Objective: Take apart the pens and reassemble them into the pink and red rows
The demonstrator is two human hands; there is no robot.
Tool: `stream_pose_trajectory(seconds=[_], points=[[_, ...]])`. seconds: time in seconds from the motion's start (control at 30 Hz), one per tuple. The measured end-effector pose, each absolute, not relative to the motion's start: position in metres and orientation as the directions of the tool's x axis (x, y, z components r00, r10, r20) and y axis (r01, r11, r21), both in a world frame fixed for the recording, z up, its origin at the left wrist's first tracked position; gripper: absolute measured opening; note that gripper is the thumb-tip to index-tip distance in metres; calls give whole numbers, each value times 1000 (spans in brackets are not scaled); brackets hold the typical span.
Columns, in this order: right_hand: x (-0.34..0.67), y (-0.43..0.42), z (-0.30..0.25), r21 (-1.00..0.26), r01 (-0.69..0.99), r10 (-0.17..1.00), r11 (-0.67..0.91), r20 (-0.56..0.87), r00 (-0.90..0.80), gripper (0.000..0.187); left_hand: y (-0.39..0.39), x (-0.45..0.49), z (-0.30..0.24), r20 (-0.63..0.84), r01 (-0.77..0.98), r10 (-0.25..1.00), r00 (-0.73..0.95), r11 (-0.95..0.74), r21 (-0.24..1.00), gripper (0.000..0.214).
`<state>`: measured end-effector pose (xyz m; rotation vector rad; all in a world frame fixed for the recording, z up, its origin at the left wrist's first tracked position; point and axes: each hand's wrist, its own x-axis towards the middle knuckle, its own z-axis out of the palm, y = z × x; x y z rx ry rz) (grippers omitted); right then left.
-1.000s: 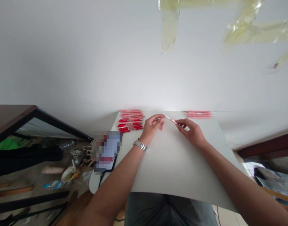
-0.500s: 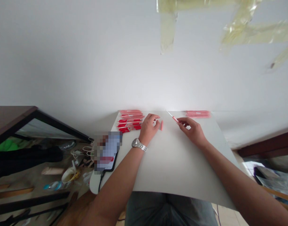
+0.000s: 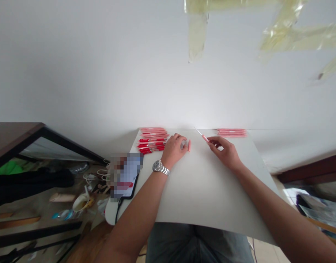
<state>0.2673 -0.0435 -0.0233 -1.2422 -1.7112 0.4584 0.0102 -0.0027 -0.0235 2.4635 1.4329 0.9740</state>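
My left hand (image 3: 173,150) is curled at the far edge of a white board (image 3: 211,197), its fingertips against a small pink pen part (image 3: 189,145) lying on the board. A small translucent piece (image 3: 183,144) shows at those fingers, perhaps pinched, though it is too small to name. My right hand (image 3: 224,152) grips a slim pink pen (image 3: 204,138) with a thin pointed tip. A row of red pens (image 3: 153,140) lies at the far left, and pink pens (image 3: 232,133) lie at the far right.
A metal wristwatch (image 3: 158,167) sits on my left wrist. A pixelated phone (image 3: 126,177) with a black cable lies beside the board. Below left, a cup (image 3: 80,202) and a plastic bottle (image 3: 62,214) stand among floor clutter. Yellowed tape (image 3: 196,36) marks the wall.
My left hand has moved away from the pen in my right hand and closed in on the pink part on the board. My right hand has shifted only slightly.
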Motion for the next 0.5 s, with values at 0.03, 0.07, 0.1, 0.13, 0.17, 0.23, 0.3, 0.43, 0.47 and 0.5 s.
stream_pose_trajectory(seconds=[0.03,0.07,0.1,0.13,0.17,0.23,0.3,0.43,0.47,0.5], points=[[267,-43,-23,-737,534,884,414,465,-44,27,-2,10,-24,468,728,815,341,-544,418,25],[267,-43,-23,-737,537,885,411,463,-43,28,-2,10,-25,472,723,814,340,-547,422,24],[267,-43,-23,-737,538,886,410,462,-42,29,-2,10,-25,474,720,813,339,-548,425,24],[267,-43,-23,-737,539,886,409,461,-41,30,-1,10,-26,475,718,812,338,-549,427,24],[267,-43,-23,-738,538,887,407,460,-41,30,-1,11,-26,477,718,812,336,-549,429,24],[266,-44,-22,-743,533,889,405,457,-39,29,-1,11,-27,478,717,812,335,-549,431,21],[266,-44,-22,-748,527,890,404,453,-39,29,-1,11,-27,477,714,812,336,-550,433,17],[267,-43,-23,-748,526,891,404,453,-39,29,-1,11,-25,473,714,814,336,-548,436,9],[267,-43,-23,-748,526,890,404,454,-37,29,-1,11,-25,471,714,816,336,-547,438,8],[267,-43,-24,-748,527,890,403,454,-37,29,-1,11,-25,468,712,818,335,-545,442,8]])
